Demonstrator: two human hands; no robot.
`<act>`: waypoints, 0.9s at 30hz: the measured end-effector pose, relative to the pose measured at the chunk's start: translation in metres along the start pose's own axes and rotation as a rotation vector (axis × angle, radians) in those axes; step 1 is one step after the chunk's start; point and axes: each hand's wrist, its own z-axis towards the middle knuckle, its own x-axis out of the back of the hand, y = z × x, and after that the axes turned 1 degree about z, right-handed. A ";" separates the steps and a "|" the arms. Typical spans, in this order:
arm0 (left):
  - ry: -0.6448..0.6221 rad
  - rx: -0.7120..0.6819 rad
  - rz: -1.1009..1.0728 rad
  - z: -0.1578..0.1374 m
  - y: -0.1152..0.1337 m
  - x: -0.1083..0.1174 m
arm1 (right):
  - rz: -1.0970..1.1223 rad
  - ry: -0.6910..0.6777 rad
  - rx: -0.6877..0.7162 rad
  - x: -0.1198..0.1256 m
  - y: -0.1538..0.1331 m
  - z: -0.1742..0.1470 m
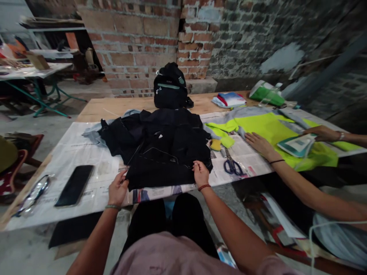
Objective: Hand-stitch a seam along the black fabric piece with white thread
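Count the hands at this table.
4: the wearer's left hand and right hand on the black cloth; a co-worker's hand by the yellow cloth; another hand on the teal tool.

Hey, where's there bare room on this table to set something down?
Newspaper covering beyond the black rectangular smartphone, left of the crumpled black fabric garment and pale grey cloth, looks free. So does bare wood left of the black fabric backpack. It's crowded right of the garment: navy-handled scissors, neon-yellow fabric, a co-worker's hand.
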 end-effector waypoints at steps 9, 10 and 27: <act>-0.029 -0.164 0.110 -0.004 -0.010 0.009 | -0.132 0.041 -0.007 -0.005 0.003 -0.003; -0.036 -0.174 0.109 -0.005 -0.010 0.010 | -0.148 0.044 -0.006 -0.006 0.004 -0.003; -0.174 -0.121 -0.047 0.002 0.004 0.019 | -0.191 0.057 -0.053 -0.014 0.000 -0.005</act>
